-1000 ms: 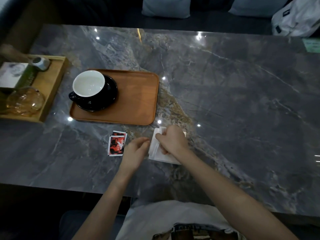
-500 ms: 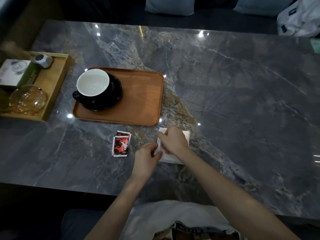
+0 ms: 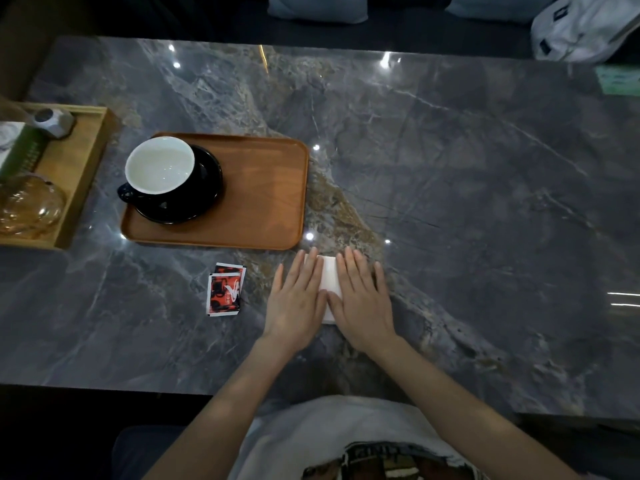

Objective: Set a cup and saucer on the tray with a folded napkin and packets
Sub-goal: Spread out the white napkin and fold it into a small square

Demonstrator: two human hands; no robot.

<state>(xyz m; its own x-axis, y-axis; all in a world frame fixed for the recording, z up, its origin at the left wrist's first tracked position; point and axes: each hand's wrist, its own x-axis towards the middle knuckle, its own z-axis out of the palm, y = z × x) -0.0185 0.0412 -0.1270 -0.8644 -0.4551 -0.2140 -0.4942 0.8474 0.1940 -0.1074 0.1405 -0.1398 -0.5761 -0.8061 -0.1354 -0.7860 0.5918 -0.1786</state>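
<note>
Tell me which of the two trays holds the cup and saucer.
The darker brown, round-cornered tray in front of the hands holds the cup on its saucer. The paler, square-edged tray at the far left carries a glass jar and boxes.

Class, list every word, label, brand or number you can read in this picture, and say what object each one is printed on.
No text here reads clearly.
Red packets: a white logo and small print, too blurred to read.
Green box in the side tray: rows of pale print, too small to read.
Green card at the table's far right: faint print, unreadable.
Shirt print: cut off, unreadable.
Napkin, cup: blank.
</note>
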